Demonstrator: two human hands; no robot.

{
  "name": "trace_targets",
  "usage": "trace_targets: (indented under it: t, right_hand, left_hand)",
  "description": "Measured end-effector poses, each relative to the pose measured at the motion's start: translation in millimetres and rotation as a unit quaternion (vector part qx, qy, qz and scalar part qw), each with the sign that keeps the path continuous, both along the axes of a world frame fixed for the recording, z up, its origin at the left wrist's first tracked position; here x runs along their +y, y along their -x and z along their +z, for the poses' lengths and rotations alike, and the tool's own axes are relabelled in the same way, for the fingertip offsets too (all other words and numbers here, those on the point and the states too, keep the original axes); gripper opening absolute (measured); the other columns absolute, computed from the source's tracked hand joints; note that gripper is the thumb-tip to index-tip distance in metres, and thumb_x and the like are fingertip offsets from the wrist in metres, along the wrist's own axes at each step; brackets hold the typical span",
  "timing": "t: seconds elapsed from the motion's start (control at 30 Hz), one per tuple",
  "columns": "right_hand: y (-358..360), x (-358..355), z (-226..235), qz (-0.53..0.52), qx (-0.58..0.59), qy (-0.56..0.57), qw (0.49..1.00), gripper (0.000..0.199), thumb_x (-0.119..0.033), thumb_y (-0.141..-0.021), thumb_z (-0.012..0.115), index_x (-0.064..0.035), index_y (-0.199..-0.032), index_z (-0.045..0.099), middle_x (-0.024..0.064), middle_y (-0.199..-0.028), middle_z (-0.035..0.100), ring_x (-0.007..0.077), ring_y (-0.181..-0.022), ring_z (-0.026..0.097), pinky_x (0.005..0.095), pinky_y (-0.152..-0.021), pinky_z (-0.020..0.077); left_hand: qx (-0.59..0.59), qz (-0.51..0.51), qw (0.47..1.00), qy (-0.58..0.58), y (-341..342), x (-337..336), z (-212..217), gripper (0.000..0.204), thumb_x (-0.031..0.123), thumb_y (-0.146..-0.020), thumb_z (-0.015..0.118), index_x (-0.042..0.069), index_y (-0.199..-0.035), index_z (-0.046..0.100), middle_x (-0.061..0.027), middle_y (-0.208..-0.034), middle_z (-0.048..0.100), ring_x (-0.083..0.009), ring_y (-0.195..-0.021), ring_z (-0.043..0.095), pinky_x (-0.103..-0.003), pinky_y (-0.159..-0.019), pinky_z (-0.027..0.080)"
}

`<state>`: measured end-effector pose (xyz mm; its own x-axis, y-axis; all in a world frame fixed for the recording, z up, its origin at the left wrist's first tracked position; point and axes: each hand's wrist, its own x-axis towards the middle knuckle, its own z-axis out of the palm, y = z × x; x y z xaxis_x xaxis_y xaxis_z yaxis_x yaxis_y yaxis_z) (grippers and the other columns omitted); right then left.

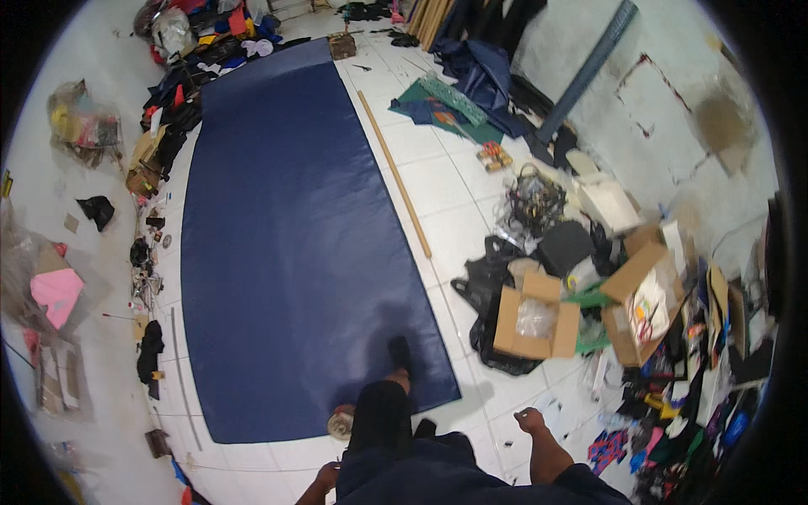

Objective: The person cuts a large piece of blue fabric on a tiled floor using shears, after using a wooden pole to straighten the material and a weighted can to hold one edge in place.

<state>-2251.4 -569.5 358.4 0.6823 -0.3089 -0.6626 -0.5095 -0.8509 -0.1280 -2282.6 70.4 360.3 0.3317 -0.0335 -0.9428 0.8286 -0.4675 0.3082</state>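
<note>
A long dark blue sheet lies flat on the floor ahead of me, and one of my feet is on its near right part. My right hand hangs over the white tiles to the right of the sheet. Its fingers are curled closed, and whether anything small is in them is hidden. My left hand is low beside my leg, mostly cut off from sight, with its fingers too hidden to read. A round brownish object rests at the sheet's near edge, close to my leg.
A long wooden stick lies along the sheet's right side. Further right are an open cardboard box, black plastic bags and heaped scraps. A brown block is at the sheet's far corner. A thin grey strip lies left.
</note>
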Motion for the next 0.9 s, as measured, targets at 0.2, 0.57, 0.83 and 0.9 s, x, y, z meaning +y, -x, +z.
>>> trace_targets:
  t: [0.2, 0.57, 0.83, 0.9]
  right_hand:
    - [-255, 15, 35, -0.195, -0.179, -0.142, 0.954, 0.033, -0.03, -0.092, 0.066, 0.0029, -0.092, 0.067, 0.0098, -0.079, 0.066, 0.0177, -0.07, 0.063, 0.0328, -0.064, 0.0518]
    - [-432, 32, 22, -0.157, 0.033, -0.201, 0.966, 0.034, -0.029, -0.08, 0.07, -0.0026, -0.102, 0.072, 0.0172, -0.088, 0.072, 0.0292, -0.081, 0.07, 0.0386, -0.078, 0.055]
    - [-635, -164, -81, -0.005, 0.034, -0.112, 0.993, 0.035, -0.031, -0.085, 0.067, -0.004, -0.107, 0.07, 0.017, -0.104, 0.07, 0.0305, -0.098, 0.067, 0.0408, -0.083, 0.0547]
    - [-766, -217, -37, -0.015, 0.035, -0.062, 0.997, 0.039, -0.035, -0.085, 0.065, -0.0018, -0.105, 0.069, 0.0183, -0.101, 0.07, 0.0323, -0.097, 0.067, 0.043, -0.083, 0.0536]
  left_hand:
    - [0.026, -0.119, 0.98, -0.158, -168, 28, -68, 0.047, 0.042, -0.085, 0.067, 0.003, -0.111, 0.066, -0.0138, -0.099, 0.069, -0.0265, -0.086, 0.065, -0.043, -0.075, 0.051]
    - [-0.367, 0.156, 0.906, -0.14, -800, -27, 137, 0.033, 0.028, -0.093, 0.061, -0.001, -0.11, 0.065, -0.0061, -0.098, 0.067, -0.0164, -0.09, 0.06, -0.031, -0.083, 0.048]
    - [-0.272, 0.114, 0.931, -0.213, -968, -139, 65, 0.038, 0.031, -0.093, 0.059, -0.002, -0.112, 0.066, -0.009, -0.099, 0.068, -0.0196, -0.091, 0.062, -0.034, -0.084, 0.048]
    - [-0.167, 0.183, 0.952, -0.182, -945, -174, 46, 0.041, 0.032, -0.092, 0.058, -0.001, -0.114, 0.066, -0.0164, -0.108, 0.069, -0.0272, -0.102, 0.063, -0.04, -0.091, 0.048]
